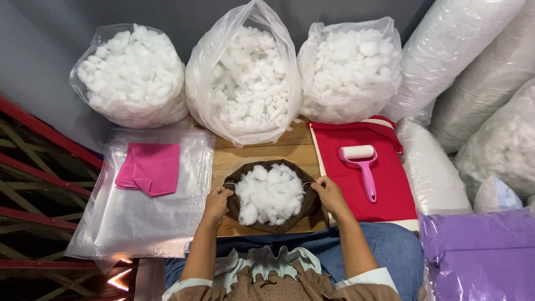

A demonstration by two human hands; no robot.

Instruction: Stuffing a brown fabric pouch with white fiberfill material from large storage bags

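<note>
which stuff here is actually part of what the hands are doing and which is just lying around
In hand:
- brown fabric cover, held open by left hand and right hand
- white stuffing inside it
- three clear bags of stuffing behind

Lying about:
- pink lint roller on red cloth
- folded pink cloth on plastic sheet
- purple bag
</note>
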